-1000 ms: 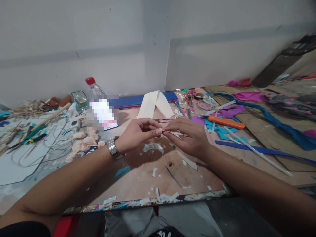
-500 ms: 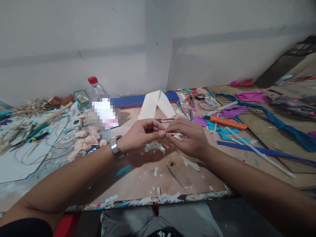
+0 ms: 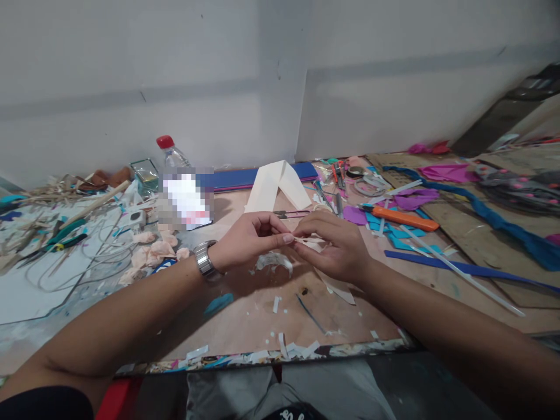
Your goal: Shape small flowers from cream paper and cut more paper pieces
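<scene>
Over the middle of the table, my left hand (image 3: 258,236) pinches one end of a thin cream strip (image 3: 310,240) between thumb and fingers. My right hand (image 3: 335,242) grips the same strip close by, fingertips almost touching the left ones. Part of the strip is hidden by the fingers. A wider cream paper piece (image 3: 341,287) shows below my right hand; whether it joins the held strip I cannot tell. Behind the hands stands a folded cream paper band (image 3: 265,185), with small scissors (image 3: 291,214) at its foot. A crumpled clear film (image 3: 274,262) lies under my hands.
At left are a lit phone (image 3: 188,201), a red-capped bottle (image 3: 175,156), green-handled pliers (image 3: 65,236) and peach crumpled pieces (image 3: 151,254). An orange cutter (image 3: 400,217), a blue strip (image 3: 464,267) and scraps lie right. Paper bits (image 3: 301,350) line the front edge.
My fingers have shifted slightly, and more of the cream strip now shows between my hands. The things on the table stay where they were.
</scene>
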`<action>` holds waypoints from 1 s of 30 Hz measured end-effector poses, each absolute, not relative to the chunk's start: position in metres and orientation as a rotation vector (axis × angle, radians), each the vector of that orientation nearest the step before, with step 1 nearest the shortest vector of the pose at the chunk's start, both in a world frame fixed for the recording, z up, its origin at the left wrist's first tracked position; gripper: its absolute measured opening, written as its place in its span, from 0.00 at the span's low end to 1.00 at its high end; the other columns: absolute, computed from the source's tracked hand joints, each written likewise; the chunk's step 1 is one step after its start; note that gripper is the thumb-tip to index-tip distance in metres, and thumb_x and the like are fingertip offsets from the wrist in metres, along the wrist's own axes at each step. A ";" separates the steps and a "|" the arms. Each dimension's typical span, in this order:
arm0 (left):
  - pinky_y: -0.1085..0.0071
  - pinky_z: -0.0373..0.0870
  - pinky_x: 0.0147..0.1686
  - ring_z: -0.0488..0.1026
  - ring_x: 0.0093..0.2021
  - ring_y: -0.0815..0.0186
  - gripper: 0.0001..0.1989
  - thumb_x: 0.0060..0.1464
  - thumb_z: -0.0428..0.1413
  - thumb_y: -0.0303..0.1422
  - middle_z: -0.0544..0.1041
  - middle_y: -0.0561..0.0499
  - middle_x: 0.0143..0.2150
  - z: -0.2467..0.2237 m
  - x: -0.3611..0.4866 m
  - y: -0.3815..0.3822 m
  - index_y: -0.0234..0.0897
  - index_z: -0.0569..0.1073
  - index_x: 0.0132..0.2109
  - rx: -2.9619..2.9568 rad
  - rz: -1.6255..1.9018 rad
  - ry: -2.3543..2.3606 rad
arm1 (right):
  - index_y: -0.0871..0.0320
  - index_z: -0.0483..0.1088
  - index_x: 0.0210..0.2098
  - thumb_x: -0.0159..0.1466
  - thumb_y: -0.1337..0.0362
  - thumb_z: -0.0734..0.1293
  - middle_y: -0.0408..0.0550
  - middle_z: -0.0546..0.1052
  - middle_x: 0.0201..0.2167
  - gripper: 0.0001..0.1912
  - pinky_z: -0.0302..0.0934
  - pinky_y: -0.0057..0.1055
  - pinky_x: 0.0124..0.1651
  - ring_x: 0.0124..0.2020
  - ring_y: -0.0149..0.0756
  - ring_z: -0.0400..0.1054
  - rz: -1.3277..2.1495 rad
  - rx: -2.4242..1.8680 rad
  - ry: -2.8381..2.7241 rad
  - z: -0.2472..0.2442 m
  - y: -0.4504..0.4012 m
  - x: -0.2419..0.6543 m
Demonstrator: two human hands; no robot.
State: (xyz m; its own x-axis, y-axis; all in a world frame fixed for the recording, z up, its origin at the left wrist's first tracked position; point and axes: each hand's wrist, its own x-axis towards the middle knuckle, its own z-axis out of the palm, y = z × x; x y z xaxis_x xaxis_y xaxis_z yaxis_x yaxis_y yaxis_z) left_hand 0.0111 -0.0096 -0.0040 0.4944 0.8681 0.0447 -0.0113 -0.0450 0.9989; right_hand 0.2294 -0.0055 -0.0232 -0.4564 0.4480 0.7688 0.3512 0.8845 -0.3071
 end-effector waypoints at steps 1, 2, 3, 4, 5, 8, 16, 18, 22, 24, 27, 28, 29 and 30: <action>0.70 0.76 0.41 0.79 0.36 0.69 0.13 0.54 0.70 0.35 0.82 0.49 0.36 -0.004 0.011 -0.009 0.33 0.76 0.39 1.437 0.856 0.795 | 0.53 0.75 0.38 0.67 0.63 0.72 0.46 0.81 0.32 0.02 0.69 0.37 0.41 0.36 0.39 0.76 0.134 -0.576 -2.095 -0.023 -0.005 0.229; 0.70 0.76 0.42 0.80 0.37 0.69 0.14 0.54 0.70 0.34 0.82 0.49 0.37 -0.004 0.011 -0.009 0.33 0.75 0.40 1.429 0.860 0.794 | 0.53 0.75 0.38 0.67 0.64 0.72 0.46 0.81 0.32 0.02 0.69 0.37 0.41 0.36 0.39 0.76 0.139 -0.571 -2.100 -0.023 -0.005 0.229; 0.70 0.76 0.42 0.80 0.37 0.68 0.15 0.53 0.71 0.33 0.82 0.49 0.37 -0.004 0.010 -0.009 0.33 0.75 0.42 1.422 0.861 0.795 | 0.53 0.75 0.38 0.67 0.64 0.72 0.46 0.82 0.33 0.01 0.69 0.37 0.41 0.36 0.39 0.76 0.145 -0.560 -2.108 -0.022 -0.005 0.229; 0.69 0.76 0.42 0.80 0.37 0.68 0.16 0.53 0.71 0.33 0.81 0.49 0.37 -0.005 0.010 -0.009 0.34 0.74 0.43 1.417 0.855 0.797 | 0.53 0.75 0.39 0.67 0.64 0.71 0.47 0.82 0.33 0.01 0.69 0.37 0.42 0.37 0.39 0.77 0.151 -0.546 -2.118 -0.022 -0.005 0.229; 0.69 0.76 0.41 0.80 0.37 0.68 0.16 0.53 0.71 0.32 0.81 0.49 0.36 -0.005 0.010 -0.009 0.34 0.74 0.43 1.416 0.841 0.800 | 0.53 0.76 0.39 0.67 0.65 0.71 0.47 0.82 0.33 0.01 0.69 0.37 0.42 0.37 0.39 0.77 0.154 -0.528 -2.130 -0.022 -0.005 0.229; 0.71 0.75 0.40 0.79 0.35 0.70 0.15 0.54 0.70 0.32 0.81 0.50 0.35 -0.007 0.008 -0.007 0.33 0.75 0.44 1.428 0.786 0.799 | 0.53 0.76 0.40 0.68 0.65 0.71 0.47 0.82 0.34 0.02 0.70 0.37 0.44 0.38 0.38 0.77 0.161 -0.487 -2.162 -0.022 -0.005 0.229; 0.72 0.75 0.40 0.79 0.35 0.71 0.14 0.52 0.71 0.32 0.82 0.50 0.35 -0.006 0.009 -0.008 0.32 0.76 0.41 1.373 0.864 0.738 | 0.52 0.80 0.43 0.67 0.63 0.73 0.48 0.84 0.36 0.05 0.71 0.37 0.44 0.40 0.40 0.79 0.131 -0.506 -2.102 -0.022 -0.004 0.231; 0.71 0.76 0.40 0.79 0.35 0.70 0.15 0.52 0.72 0.33 0.82 0.50 0.35 -0.006 0.010 -0.009 0.33 0.76 0.41 1.367 0.864 0.751 | 0.51 0.81 0.43 0.66 0.63 0.75 0.48 0.84 0.35 0.06 0.71 0.38 0.44 0.39 0.40 0.79 0.100 -0.503 -2.083 -0.022 -0.004 0.231; 0.70 0.77 0.42 0.80 0.36 0.68 0.15 0.54 0.71 0.35 0.83 0.48 0.36 -0.007 0.009 -0.008 0.33 0.76 0.42 1.354 0.845 0.762 | 0.51 0.81 0.42 0.66 0.64 0.75 0.47 0.83 0.33 0.04 0.70 0.37 0.42 0.36 0.38 0.77 0.076 -0.487 -2.051 -0.020 -0.005 0.230; 0.69 0.77 0.42 0.80 0.36 0.68 0.15 0.54 0.71 0.36 0.83 0.49 0.36 -0.008 0.008 -0.007 0.33 0.76 0.42 1.345 0.833 0.747 | 0.52 0.80 0.41 0.66 0.65 0.74 0.47 0.82 0.33 0.03 0.70 0.36 0.40 0.35 0.37 0.77 0.074 -0.477 -2.058 -0.020 -0.006 0.229; 0.71 0.76 0.40 0.79 0.34 0.70 0.15 0.54 0.71 0.35 0.82 0.50 0.33 -0.008 0.009 -0.007 0.33 0.75 0.42 1.337 0.819 0.732 | 0.54 0.79 0.41 0.65 0.63 0.76 0.48 0.81 0.34 0.05 0.70 0.36 0.40 0.36 0.38 0.77 0.078 -0.486 -2.086 -0.020 -0.007 0.230; 0.72 0.75 0.39 0.79 0.33 0.70 0.15 0.54 0.71 0.35 0.82 0.51 0.32 -0.009 0.009 -0.008 0.33 0.75 0.42 1.331 0.822 0.731 | 0.54 0.79 0.41 0.65 0.62 0.76 0.49 0.81 0.35 0.07 0.70 0.37 0.40 0.37 0.39 0.77 0.081 -0.497 -2.088 -0.021 -0.007 0.230; 0.72 0.75 0.39 0.79 0.33 0.71 0.15 0.53 0.71 0.35 0.82 0.51 0.32 -0.009 0.009 -0.008 0.33 0.75 0.41 1.323 0.830 0.728 | 0.53 0.79 0.41 0.64 0.61 0.77 0.49 0.81 0.35 0.07 0.71 0.37 0.41 0.38 0.39 0.78 0.085 -0.507 -2.084 -0.022 -0.007 0.230; 0.73 0.75 0.39 0.79 0.33 0.71 0.15 0.53 0.71 0.34 0.82 0.51 0.32 -0.009 0.010 -0.009 0.33 0.75 0.41 1.312 0.839 0.724 | 0.53 0.79 0.41 0.64 0.61 0.77 0.48 0.81 0.35 0.07 0.71 0.37 0.41 0.38 0.39 0.78 0.089 -0.513 -2.077 -0.023 -0.007 0.230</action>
